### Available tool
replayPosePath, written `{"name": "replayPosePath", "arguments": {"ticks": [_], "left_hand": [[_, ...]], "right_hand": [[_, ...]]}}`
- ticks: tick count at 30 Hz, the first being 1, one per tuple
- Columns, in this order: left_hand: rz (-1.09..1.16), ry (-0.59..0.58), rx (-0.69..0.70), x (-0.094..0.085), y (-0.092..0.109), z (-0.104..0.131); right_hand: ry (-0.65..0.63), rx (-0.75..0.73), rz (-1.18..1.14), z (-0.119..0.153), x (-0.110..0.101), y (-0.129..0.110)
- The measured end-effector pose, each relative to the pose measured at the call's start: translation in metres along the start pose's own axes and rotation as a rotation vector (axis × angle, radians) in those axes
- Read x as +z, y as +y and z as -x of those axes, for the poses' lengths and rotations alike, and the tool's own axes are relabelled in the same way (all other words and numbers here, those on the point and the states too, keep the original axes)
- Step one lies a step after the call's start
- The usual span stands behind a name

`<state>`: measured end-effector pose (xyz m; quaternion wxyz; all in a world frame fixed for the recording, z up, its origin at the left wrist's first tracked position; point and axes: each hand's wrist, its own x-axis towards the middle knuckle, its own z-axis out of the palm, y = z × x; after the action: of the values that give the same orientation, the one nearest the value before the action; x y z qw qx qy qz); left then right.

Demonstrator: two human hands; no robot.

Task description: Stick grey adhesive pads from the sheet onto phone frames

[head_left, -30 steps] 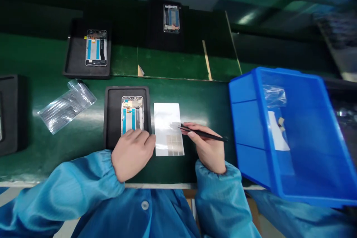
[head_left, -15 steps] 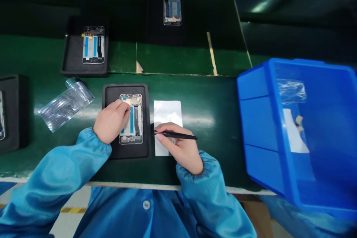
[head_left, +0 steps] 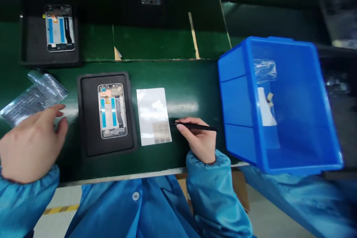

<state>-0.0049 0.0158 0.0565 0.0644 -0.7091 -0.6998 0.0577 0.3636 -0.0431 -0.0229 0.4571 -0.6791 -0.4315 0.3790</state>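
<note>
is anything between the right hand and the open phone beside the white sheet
Yes, but only low things: the sheet lies flat between the right hand and the phone, then comes the right rim of the tray. Nothing visible blocks the way over them.

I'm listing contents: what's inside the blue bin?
Inside the blue bin are crumpled clear film, a white piece and small tan scraps. Whatever lies beneath them or behind the bin's left rim is hidden.
</note>
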Motion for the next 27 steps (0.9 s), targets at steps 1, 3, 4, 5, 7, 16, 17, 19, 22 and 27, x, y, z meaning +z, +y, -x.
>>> {"name": "replayPosePath", "arguments": {"ticks": [1, 3, 4, 5, 7, 16, 17, 19, 22, 27], "left_hand": [[0.094, 0.023, 0.132, -0.004, 0.019, 0.002], [0.314, 0.011, 0.497, -0.006, 0.063, 0.003], [0.396, -0.003, 0.665, -0.005, 0.087, 0.002], [0.399, -0.052, 0.767, -0.002, 0.109, 0.0], [0.346, -0.154, 0.889, 0.007, 0.145, -0.007], [0.28, -0.226, 0.949, 0.027, 0.17, -0.015], [0.271, -0.219, 0.951, 0.027, 0.17, -0.014], [0.259, -0.209, 0.952, 0.027, 0.171, -0.013], [0.257, -0.196, 0.949, 0.028, 0.172, -0.013], [0.245, -0.2, 0.952, 0.028, 0.17, -0.013]], "right_hand": [[-0.011, -0.013, 0.008, 0.001, -0.001, 0.003], [-0.023, -0.053, 0.026, 0.002, -0.001, 0.009], [-0.026, -0.071, 0.036, 0.002, -0.001, 0.011], [-0.029, -0.084, 0.045, 0.002, 0.0, 0.012], [-0.035, -0.095, 0.058, 0.001, 0.001, 0.014], [-0.053, -0.1, 0.092, 0.0, -0.001, 0.017], [-0.057, -0.101, 0.095, 0.0, -0.001, 0.017], [-0.059, -0.108, 0.101, -0.001, -0.002, 0.018], [-0.061, -0.117, 0.116, -0.002, -0.003, 0.019], [-0.053, -0.115, 0.116, -0.001, -0.001, 0.018]]}}
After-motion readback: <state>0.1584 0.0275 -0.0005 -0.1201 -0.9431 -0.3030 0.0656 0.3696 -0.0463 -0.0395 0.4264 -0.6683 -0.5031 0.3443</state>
